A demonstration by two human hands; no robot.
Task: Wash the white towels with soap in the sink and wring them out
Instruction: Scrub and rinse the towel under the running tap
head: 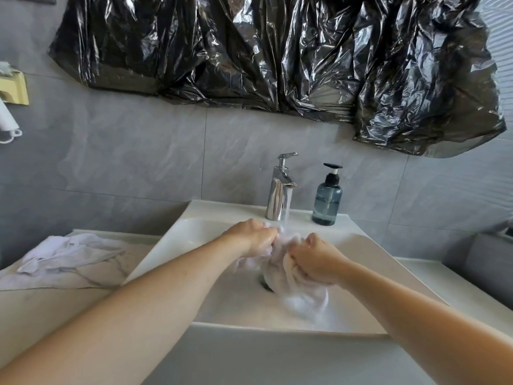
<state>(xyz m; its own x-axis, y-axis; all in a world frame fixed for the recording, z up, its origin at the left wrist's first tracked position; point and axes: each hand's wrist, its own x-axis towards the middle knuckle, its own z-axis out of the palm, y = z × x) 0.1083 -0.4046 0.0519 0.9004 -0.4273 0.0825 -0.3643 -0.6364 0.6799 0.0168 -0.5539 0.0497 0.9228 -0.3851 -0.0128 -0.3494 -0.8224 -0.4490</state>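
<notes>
White towel (280, 269): wet, limp, soapy-slick | left hand (256, 240), right hand (312, 259) both clench bunched ends | take hold in fistfuls

Bathroom: white sink (194, 232), chrome tap (279, 195), tiled wall (138, 162).

We grip a wet white towel (288, 270) with our left hand (256, 240) and right hand (313, 259) over the sink (200, 232), under the running faucet (279, 190); another towel (66, 254) lies on the surface (55, 307).
</notes>
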